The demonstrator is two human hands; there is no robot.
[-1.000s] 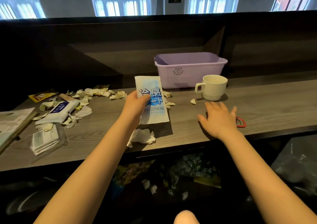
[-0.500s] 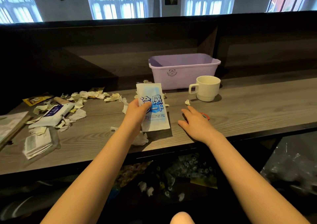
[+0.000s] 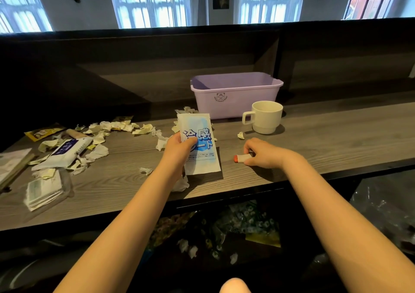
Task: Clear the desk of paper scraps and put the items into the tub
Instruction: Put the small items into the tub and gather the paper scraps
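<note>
On the desk (image 3: 325, 140), near its front edge | left hand (image 3: 179, 152) gripped blue-white packet (image 3: 201, 144) | right hand (image 3: 263, 154) pinched red-tipped item (image 3: 241, 158) | tub (image 3: 235, 97) stood behind, apart | risk: shallow pinch might let item roll off.

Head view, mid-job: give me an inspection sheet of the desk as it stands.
Surface: grey wood-grain desk, strewn on its left half.
Job's things: purple tub upright at the back, its floor hidden; paper scraps mostly left of centre; blue-white pouch; red-tipped white item; wipes pack; yellow sachet; wrapped stack.
Clutter: cream mug beside the tub; book at the left edge.
Hands: left hand holds the pouch upright; right hand pinches the red-tipped item on the desk.
Cables: nothing seen.
Surroundings: arched windows behind; bags and scraps below the desk.
</note>
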